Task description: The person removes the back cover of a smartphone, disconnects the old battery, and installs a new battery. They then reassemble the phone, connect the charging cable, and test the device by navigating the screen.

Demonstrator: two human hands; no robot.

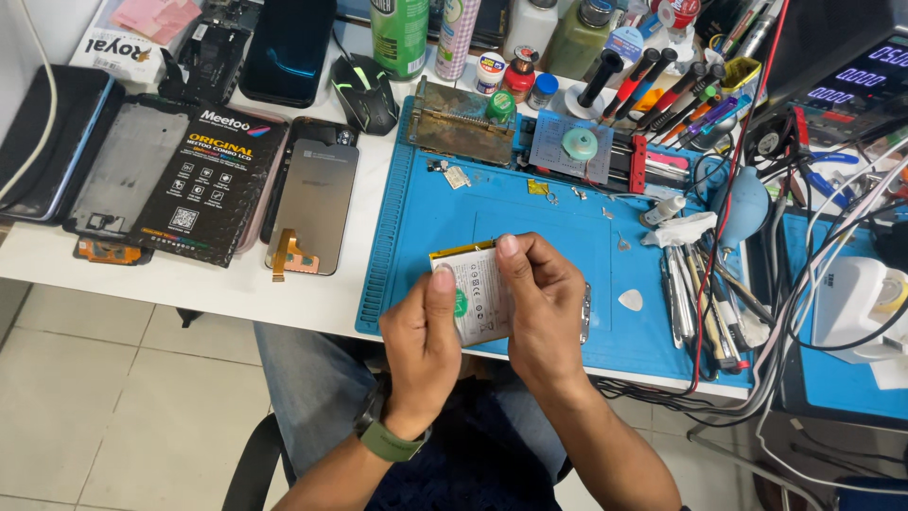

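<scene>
Hands meet over the near edge of a blue work mat (530, 227) in the head view, both gripping one flat phone battery (478, 293), white-faced with a yellow rim along its top. The left hand (421, 345) pinches the battery's left side, thumb pressed on its face beside a small green sticker, fingers (443, 284) closed narrow around it. The right hand (539, 312) wraps the battery's right side, its fingers closed on the top edge. The battery is held tilted, lifted just above the mat's front part, close to where the mat ends at the white worktop (312, 298) edge above the person's lap.

Behind the hands, the middle of the mat lies mostly bare, with only small bits and a white plectrum (630, 300) to the right. Tweezers and other tools (705, 293) crowd the mat's right edge, near a tangle of cables (804, 284). Along the mat's far edge stand a metal clamp jig (459, 123) and a row of screwdrivers (662, 90). Left of the mat, well apart from the hands, lie a phone screen (317, 203) face down, a black box (213, 185), and a computer mouse (364, 92).
</scene>
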